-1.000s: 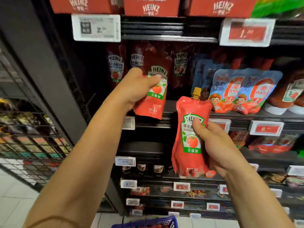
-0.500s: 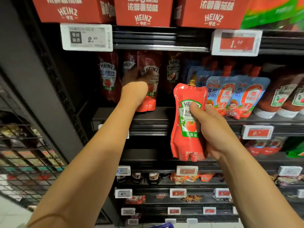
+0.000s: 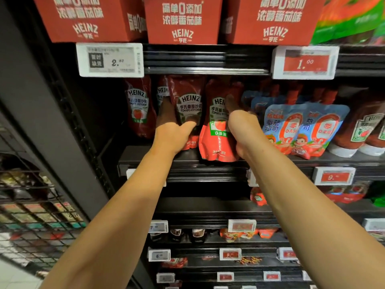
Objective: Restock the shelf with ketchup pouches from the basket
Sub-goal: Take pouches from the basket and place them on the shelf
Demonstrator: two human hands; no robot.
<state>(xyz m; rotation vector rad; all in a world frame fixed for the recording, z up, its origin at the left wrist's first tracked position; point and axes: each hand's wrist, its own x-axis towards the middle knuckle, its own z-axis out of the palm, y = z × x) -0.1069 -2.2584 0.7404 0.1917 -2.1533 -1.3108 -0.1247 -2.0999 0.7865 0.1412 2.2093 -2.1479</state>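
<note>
Both my arms reach into the second shelf (image 3: 187,161), under the 2.50 price tag. My left hand (image 3: 173,130) holds a red Heinz ketchup pouch (image 3: 188,103) upright on the shelf, fingers behind it and thumb across its front. Beside it on the right, my right hand (image 3: 241,130) grips a second red Heinz ketchup pouch (image 3: 214,130) from its right side, and the pouch's bottom rests at the shelf's front edge. Another Heinz pouch (image 3: 138,109) stands at the far left of the row. The basket is out of view.
Blue cartoon sauce pouches (image 3: 291,130) stand right of my right hand, with upside-down ketchup bottles (image 3: 362,132) beyond. Red Heinz cartons (image 3: 181,19) fill the top shelf. A dark upright panel (image 3: 68,113) borders the left; a wire rack (image 3: 31,207) stands further left.
Both hands have pushed further into the shelf. The right hand carried its pouch up from below shelf level and set it next to the left pouch, which now stands deeper.
</note>
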